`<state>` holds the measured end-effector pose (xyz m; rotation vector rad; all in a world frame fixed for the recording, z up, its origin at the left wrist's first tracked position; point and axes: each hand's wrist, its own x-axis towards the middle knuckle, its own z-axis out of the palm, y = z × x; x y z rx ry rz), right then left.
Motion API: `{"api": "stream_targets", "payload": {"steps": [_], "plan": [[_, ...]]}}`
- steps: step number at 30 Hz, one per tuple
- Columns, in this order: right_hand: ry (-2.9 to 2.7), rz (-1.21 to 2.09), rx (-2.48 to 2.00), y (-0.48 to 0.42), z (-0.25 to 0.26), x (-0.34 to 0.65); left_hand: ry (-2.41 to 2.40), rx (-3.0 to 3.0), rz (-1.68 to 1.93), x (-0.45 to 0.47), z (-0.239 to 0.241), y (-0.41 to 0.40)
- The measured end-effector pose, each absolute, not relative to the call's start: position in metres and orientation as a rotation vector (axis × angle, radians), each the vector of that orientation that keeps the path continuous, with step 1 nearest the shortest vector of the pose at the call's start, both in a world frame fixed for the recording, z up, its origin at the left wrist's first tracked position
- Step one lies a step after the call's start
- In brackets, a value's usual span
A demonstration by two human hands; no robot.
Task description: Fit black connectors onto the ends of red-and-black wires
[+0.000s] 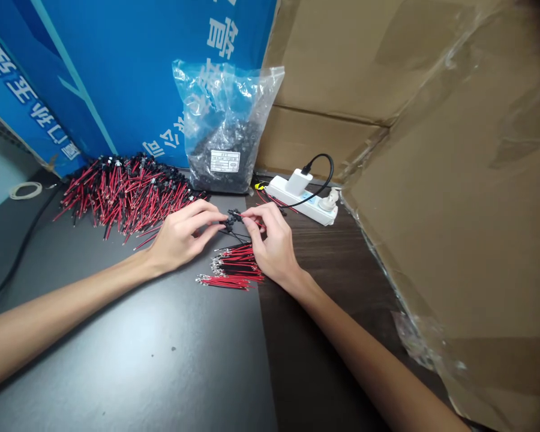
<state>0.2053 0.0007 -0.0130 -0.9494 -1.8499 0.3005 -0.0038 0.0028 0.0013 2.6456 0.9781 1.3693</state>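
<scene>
My left hand is closed in a pinch, its fingertips at a small black plastic connector. Facing it, my right hand pinches a red-and-black wire lead close to its dark end. The fingers partly cover both pieces, and I cannot tell whether the wire is seated in the connector. Just below the hands lie red and black wires with bare metal terminals pointing left, in loose rows. To the left of my left hand is a big heap of red-and-black leads with black connectors.
A clear plastic bag of small black parts stands behind the hands against a blue printed board. A white power strip with a plugged-in adapter sits right of it. Cardboard walls rise on the right. A black cable runs along the left.
</scene>
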Motion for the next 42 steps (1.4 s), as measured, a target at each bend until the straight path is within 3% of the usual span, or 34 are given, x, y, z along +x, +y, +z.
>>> {"api": "stream_targets", "payload": {"steps": [32,42], "plan": [[-1.908,0.248,-0.971,0.008,-0.015,0.206,0.911,2.654,1.270,0.008,0.001,0.028],[-1.939,0.338,-1.016,0.011,-0.017,0.208,1.104,2.179,1.179,0.016,0.001,0.026]]}}
